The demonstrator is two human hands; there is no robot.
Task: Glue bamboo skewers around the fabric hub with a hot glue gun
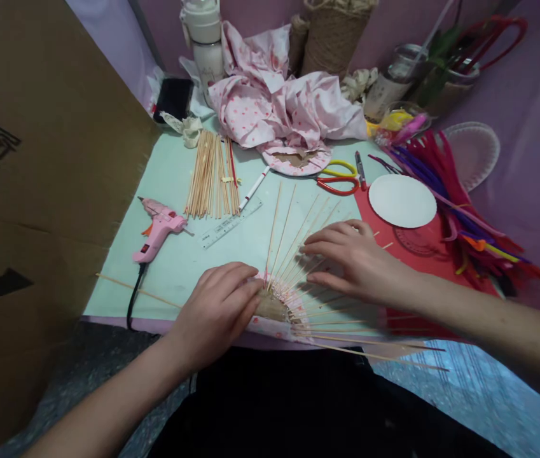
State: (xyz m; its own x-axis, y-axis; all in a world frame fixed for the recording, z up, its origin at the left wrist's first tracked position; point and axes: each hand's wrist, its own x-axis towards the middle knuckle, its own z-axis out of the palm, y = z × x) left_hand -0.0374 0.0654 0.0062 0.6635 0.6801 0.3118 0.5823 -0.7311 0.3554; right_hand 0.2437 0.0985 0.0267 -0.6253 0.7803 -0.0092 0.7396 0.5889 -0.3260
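Note:
At the table's front edge lies a floral-fabric-covered cardboard disc, only part of which shows. Several thin wooden sticks fan out from its rim, away from me and to the right. My left hand grips the disc's left end, its fingers curled together over the edge; the fingertips are partly hidden. My right hand hovers over the fanned sticks with the fingers apart and nothing held between them. One loose stick lies left of my left hand, partly under it.
A pink glue gun with a black cord lies left, beside a bundle of sticks, a ruler and a marker. Scissors, crumpled fabric, a white plate and pipe cleaners lie beyond. A cardboard box walls the left.

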